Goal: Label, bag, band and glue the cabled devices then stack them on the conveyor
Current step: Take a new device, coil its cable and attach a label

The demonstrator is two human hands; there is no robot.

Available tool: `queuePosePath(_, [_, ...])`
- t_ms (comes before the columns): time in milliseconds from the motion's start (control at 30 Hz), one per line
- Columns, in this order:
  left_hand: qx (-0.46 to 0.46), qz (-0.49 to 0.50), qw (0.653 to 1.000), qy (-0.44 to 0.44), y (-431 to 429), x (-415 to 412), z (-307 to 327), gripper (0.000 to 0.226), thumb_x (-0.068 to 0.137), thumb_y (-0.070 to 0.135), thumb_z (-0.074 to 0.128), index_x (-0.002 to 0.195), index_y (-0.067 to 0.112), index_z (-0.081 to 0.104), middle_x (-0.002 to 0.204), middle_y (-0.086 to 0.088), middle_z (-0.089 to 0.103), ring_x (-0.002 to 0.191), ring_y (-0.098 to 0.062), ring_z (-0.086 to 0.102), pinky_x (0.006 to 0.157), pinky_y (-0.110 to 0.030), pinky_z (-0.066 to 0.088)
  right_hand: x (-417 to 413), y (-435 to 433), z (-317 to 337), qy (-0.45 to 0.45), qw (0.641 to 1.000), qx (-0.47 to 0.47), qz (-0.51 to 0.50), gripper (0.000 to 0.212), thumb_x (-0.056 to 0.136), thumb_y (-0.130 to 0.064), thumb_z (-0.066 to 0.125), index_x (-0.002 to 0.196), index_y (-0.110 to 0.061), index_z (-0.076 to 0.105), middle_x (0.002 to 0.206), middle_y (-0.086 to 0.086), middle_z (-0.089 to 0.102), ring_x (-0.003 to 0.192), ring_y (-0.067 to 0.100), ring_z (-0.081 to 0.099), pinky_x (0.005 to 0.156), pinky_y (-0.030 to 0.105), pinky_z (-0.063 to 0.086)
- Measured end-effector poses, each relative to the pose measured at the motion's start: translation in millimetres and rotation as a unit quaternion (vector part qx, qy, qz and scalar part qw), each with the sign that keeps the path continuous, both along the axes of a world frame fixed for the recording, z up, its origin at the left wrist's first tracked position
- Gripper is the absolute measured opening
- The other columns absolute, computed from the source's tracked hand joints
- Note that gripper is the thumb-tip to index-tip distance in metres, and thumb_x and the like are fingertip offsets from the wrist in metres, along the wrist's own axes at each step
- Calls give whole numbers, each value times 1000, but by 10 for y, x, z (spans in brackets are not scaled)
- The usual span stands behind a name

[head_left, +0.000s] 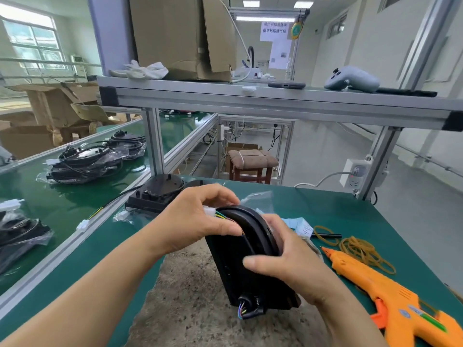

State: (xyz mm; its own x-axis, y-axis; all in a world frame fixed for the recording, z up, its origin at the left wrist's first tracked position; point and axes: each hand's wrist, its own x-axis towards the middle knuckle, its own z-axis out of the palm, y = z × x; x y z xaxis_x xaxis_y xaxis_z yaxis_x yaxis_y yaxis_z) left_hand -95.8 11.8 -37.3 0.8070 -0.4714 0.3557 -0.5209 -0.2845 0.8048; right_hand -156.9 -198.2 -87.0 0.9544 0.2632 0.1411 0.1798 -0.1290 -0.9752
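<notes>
Left of frame, bagged black devices (82,161) sit stacked on the green conveyor belt (62,204). At centre, the left hand (198,221) pinches the white plug (209,211) against the black rounded plastic device (240,259), which stands on edge. The right hand (283,266) clasps its rim. This is probably cable-tidying before bagging. The tan rubber bands (363,249) and orange glue gun (390,296) at right come next.

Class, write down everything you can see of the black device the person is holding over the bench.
The black cabled device looks like hard plastic: a rounded, ridged rim on a flatter body. It is held upright on edge above a speckled grey mat. Coloured wires with a white connector come out at its top, where the left hand pinches them; a cable stub with coloured wires hangs below. The right hand grips its right side.
</notes>
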Motion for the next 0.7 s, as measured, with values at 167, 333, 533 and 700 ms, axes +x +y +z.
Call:
queuePosePath(167, [-73,44,996,39,-124,42,165,43,52,43,87,92,34,73,93,9,74,85,-7,71,74,-22,58,-5,136,6,16,992,117,-46,45,68,-36,83,109,-31,64,111,3,73,104,22,71,83,36,59])
queuePosePath(333, [23,78,982,169,-222,192,-155,45,46,45,88,83,24,75,82,1,73,78,-14,65,82,-33,53,-144,288,-236,154,981,101,-59,57,67,-49,78,115,-22,67,109,6,76,101,22,73,91,43,57])
queuePosePath(533, [185,89,947,246,-204,376,-689,39,52,49,91,75,21,77,67,12,71,68,-5,62,71,-24,48,-104,-3,-236,131,938,-269,-172,47,74,-73,60,81,-27,68,78,-16,68,72,-3,61,64,20,44])
queuePosePath(700, [243,97,941,215,-248,488,-744,42,54,53,90,81,24,74,75,14,72,73,-1,64,67,-17,45,336,-255,-199,56,898,-287,-330,22,93,-36,60,98,-17,70,95,-2,69,84,17,61,77,34,49])
